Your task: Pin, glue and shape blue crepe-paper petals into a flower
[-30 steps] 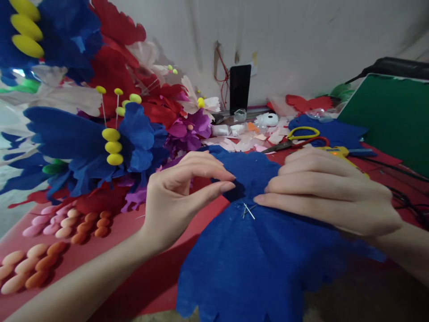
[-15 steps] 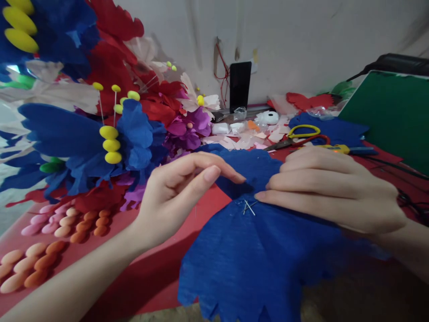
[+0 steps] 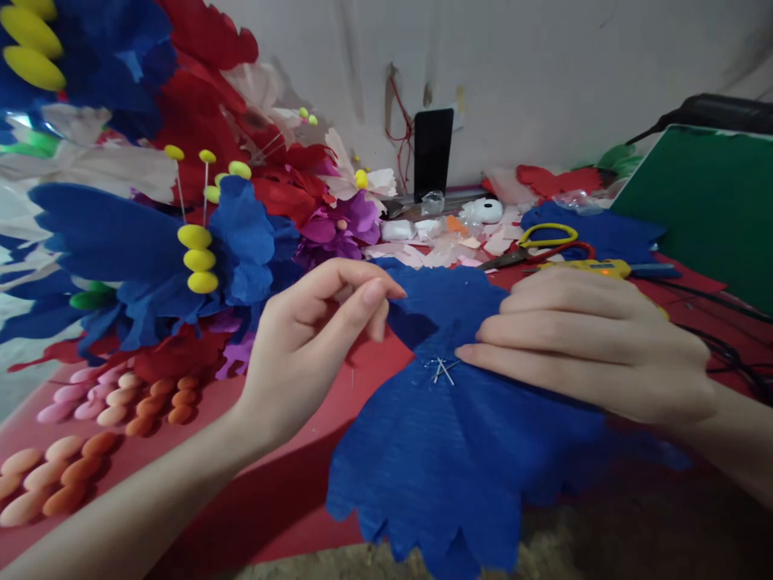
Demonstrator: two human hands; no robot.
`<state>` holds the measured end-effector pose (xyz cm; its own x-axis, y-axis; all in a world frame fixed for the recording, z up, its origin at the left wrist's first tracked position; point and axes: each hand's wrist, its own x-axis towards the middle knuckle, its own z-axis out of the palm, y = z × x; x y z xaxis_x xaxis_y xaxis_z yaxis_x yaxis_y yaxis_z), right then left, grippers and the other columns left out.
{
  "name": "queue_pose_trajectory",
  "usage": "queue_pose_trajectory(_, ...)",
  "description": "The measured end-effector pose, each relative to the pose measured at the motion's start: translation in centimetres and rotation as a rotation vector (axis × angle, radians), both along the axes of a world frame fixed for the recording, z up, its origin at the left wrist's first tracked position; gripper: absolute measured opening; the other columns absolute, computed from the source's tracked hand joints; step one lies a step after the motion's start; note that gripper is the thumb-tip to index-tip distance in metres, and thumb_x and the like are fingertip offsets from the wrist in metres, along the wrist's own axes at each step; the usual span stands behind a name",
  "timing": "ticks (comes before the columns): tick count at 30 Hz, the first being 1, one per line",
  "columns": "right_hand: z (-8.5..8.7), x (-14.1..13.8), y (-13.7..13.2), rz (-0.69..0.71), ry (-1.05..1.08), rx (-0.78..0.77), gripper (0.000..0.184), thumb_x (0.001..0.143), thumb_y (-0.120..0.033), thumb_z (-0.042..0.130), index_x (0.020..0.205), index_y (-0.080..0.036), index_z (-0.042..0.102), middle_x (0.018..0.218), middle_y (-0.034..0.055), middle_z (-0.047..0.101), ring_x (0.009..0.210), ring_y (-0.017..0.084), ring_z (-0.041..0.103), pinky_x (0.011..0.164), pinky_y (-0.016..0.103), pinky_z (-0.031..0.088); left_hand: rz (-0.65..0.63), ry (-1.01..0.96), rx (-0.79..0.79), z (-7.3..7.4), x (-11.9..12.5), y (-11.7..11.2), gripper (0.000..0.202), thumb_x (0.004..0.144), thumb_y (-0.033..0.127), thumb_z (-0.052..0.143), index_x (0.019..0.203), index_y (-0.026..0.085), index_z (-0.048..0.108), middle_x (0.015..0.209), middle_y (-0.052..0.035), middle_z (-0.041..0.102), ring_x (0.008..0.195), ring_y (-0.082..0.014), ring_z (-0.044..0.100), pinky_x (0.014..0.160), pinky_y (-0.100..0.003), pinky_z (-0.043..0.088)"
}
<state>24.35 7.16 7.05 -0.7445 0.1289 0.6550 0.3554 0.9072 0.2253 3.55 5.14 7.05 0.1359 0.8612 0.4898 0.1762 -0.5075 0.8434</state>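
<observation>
Yellow tool [image 3: 605, 267] partly behind right hand [image 3: 597, 346]

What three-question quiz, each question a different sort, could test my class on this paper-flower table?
1. True or false: the right hand lies flat on the blue crepe paper.
2. The left hand pinches that paper at its: A) upper edge B) jagged lower edge C) middle.
3. Fill in: the scissors behind have one yellow handle and one ____ handle.
Key: 1 true; 2 A; 3 red.
</observation>
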Motion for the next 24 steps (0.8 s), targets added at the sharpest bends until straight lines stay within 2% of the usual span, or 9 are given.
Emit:
queue_pose_trajectory(3,0.2,0.4,0.1,-0.007,-0.020,0.039,0.028,0.089,-0.019,0.035,0.081,-0.019,0.061,0.082,-0.0022,0.059,0.082,0.004,0.048,0.075,0.019,0.041,0.050,0.002,-0.009,-0.1,-0.2,0.3,0.008,0.076,0.021,0.061,0.068,0.019,0.061,0.056,0.0066,0.059,0.050,-0.0038,0.052,0.041,-0.011,0.040)
queue_pose_trajectory(7,0.3,0.5,-0.1,-0.050,-0.048,0.003,0.028,0.090,-0.021,0.035,0.082,-0.021,0.062,0.082,-0.0022,0.059,0.083,0.004,0.049,0.077,0.021,0.041,0.108,0.011,0.037,0.0,-0.2,0.7,0.013,0.066,0.018,0.070,0.058,0.016,0.059,0.054,0.0067,0.059,0.046,-0.0043,0.051,0.038,-0.012,0.039)
queue_pose_trajectory(12,0.3,0.3,-0.4,-0.108,-0.041,-0.003,0.030,0.090,-0.022,0.034,0.080,-0.022,0.062,0.079,-0.0025,0.059,0.082,0.003,0.050,0.075,0.018,0.043,0.123,0.216,0.047,0.0,-0.4,1.3,0.027,0.075,0.022,0.057,0.050,0.017,0.050,0.041,0.0086,0.044,0.041,-0.0048,0.042,0.044,-0.018,0.038)
queue_pose_trajectory(15,0.1,0.4,0.1,-0.057,-0.033,0.037,0.028,0.089,-0.022,0.036,0.080,-0.021,0.062,0.081,-0.0028,0.059,0.081,0.003,0.049,0.076,0.020,0.042,0.127,0.351,0.041,-0.1,-0.4,1.5,0.039,0.081,0.023,0.046,0.043,0.018,0.039,0.041,0.0071,0.036,0.041,-0.0061,0.035,0.044,-0.021,0.033)
queue_pose_trajectory(18,-0.2,0.4,0.6,-0.007,-0.008,0.083,0.026,0.089,-0.021,0.037,0.080,-0.021,0.061,0.082,-0.0026,0.059,0.081,0.004,0.049,0.076,0.022,0.041,0.119,0.468,-0.042,-0.5,-0.5,1.8,0.037,0.084,0.029,0.039,0.049,0.019,0.036,0.046,0.0060,0.033,0.044,-0.0084,0.032,0.044,-0.023,0.029)
queue_pose_trajectory(24,-0.4,0.3,0.6,-0.055,0.043,0.109,0.027,0.088,-0.017,0.036,0.076,-0.020,0.060,0.079,-0.0025,0.059,0.078,0.005,0.048,0.073,0.022,0.040,0.018,0.520,-0.174,-1.7,-0.8,2.2,0.024,0.087,0.031,0.030,0.066,0.021,0.035,0.063,0.0047,0.034,0.058,-0.0108,0.034,0.054,-0.023,0.033)
